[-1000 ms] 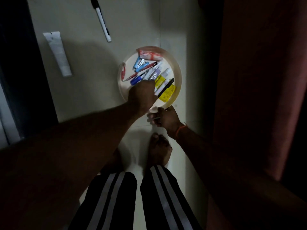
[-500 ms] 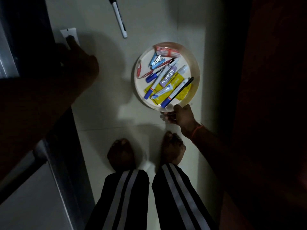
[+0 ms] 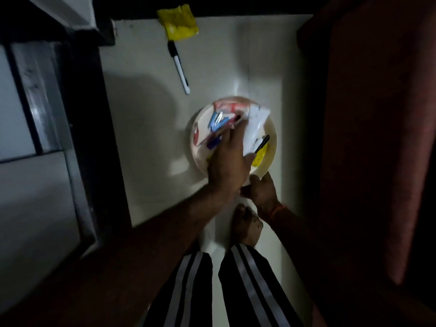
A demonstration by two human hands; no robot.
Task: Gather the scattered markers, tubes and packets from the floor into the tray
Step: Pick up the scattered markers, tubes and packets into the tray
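Observation:
The round white tray (image 3: 272,147) sits on the pale floor and holds several markers, tubes and packets, among them a blue marker (image 3: 213,143), a red-and-white tube (image 3: 230,106) and a black pen (image 3: 262,143). My left hand (image 3: 230,159) reaches over the tray with a white tube (image 3: 258,121) between thumb and fingers, blurred and lying across the other items. My right hand (image 3: 262,190) grips the tray's near rim. Beyond the tray, a black-and-white marker (image 3: 180,68) lies on the floor, and a yellow packet (image 3: 179,22) rests at the far wall.
A dark door frame (image 3: 89,138) runs along the left of the floor strip. A reddish curtain or panel (image 3: 377,138) closes off the right. My bare foot (image 3: 247,225) and striped trouser legs are just behind the tray.
My left hand swung left to the white tube on the floor, then came back over the tray with it. The right hand stayed on the rim. The view tilted, revealing the yellow packet.

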